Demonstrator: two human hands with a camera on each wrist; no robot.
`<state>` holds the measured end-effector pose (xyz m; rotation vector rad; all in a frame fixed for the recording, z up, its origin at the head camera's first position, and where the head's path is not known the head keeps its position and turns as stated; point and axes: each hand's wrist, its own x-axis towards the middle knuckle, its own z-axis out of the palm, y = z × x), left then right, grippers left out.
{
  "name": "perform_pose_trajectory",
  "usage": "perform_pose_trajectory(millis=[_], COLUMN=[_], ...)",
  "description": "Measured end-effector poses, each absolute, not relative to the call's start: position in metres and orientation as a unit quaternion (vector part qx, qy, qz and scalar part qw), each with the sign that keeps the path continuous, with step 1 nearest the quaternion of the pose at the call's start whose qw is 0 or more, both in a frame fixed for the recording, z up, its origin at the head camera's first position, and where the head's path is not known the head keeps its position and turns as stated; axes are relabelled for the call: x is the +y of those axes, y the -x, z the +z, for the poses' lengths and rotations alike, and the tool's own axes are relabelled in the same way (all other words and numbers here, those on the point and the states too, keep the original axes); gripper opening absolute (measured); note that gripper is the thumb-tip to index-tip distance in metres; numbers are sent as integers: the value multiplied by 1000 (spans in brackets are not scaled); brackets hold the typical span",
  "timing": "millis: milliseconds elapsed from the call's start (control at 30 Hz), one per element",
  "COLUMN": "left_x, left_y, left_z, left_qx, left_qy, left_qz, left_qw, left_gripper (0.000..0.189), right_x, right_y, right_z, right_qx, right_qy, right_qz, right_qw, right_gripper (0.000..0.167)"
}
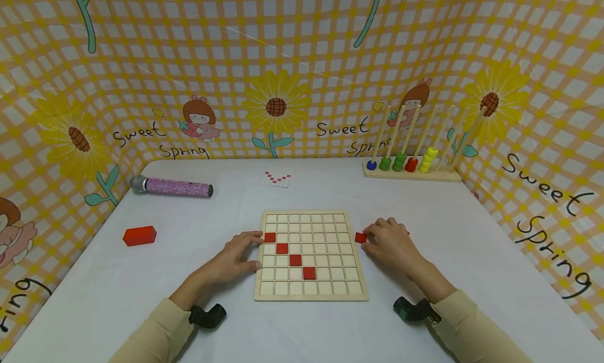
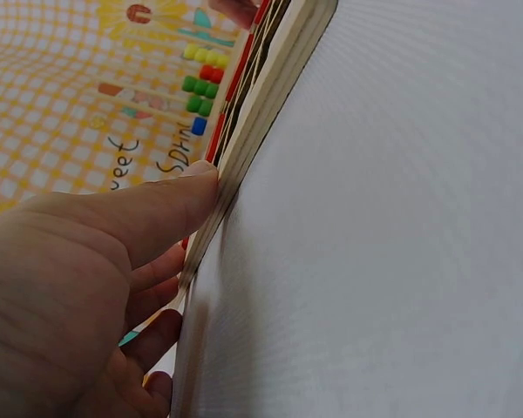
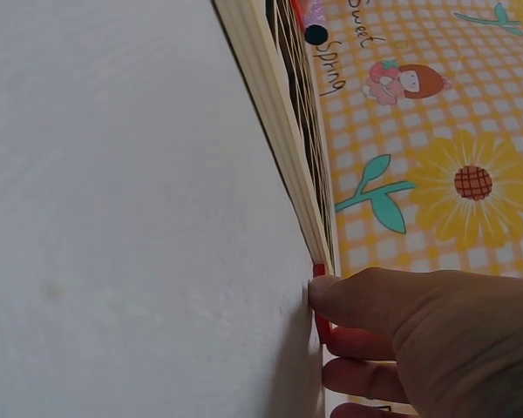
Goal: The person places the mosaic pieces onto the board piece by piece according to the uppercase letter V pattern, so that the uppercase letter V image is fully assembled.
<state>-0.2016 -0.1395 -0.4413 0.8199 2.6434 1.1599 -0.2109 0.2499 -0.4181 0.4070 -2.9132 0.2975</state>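
Observation:
A wooden grid board (image 1: 311, 298) lies flat on the table, with several red square tiles (image 1: 295, 260) set in a diagonal from its left column down toward the middle. At its left edge rests my left hand (image 1: 231, 258), thumb and fingertips touching the rim, fingers relaxed. The left wrist view shows that thumb (image 2: 187, 205) against the board's side. Just right of the board, my right hand (image 1: 391, 245) pinches a red square tile (image 1: 360, 238) between thumb and finger. In the right wrist view, the same tile (image 3: 321, 329) is partly covered by the thumb.
A small card (image 1: 277, 177) with a red V-shaped square pattern lies behind the board. A bead abacus (image 1: 410, 175) stands at back right, a sparkly microphone (image 1: 176, 188) lies at back left, and a red block (image 1: 140, 236) sits on the left. Patterned cloth surrounds the table.

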Motion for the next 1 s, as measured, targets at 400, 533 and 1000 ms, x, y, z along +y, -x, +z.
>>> perform_pose_trajectory(millis=[400, 533, 1000], left_x=[-140, -140, -140], left_y=[202, 203, 202], left_z=[-443, -443, -442], left_qx=[880, 881, 880], left_qy=[-268, -267, -268], left_qz=[385, 385, 386], left_qw=[73, 74, 73], left_gripper=[46, 45, 46], right_x=[252, 252, 254], right_y=[211, 211, 211], right_z=[-419, -418, -416], right_qx=[-979, -977, -976], right_qy=[-146, -148, -147], right_qz=[104, 107, 116], right_qw=[102, 106, 114], right_gripper=[23, 21, 20])
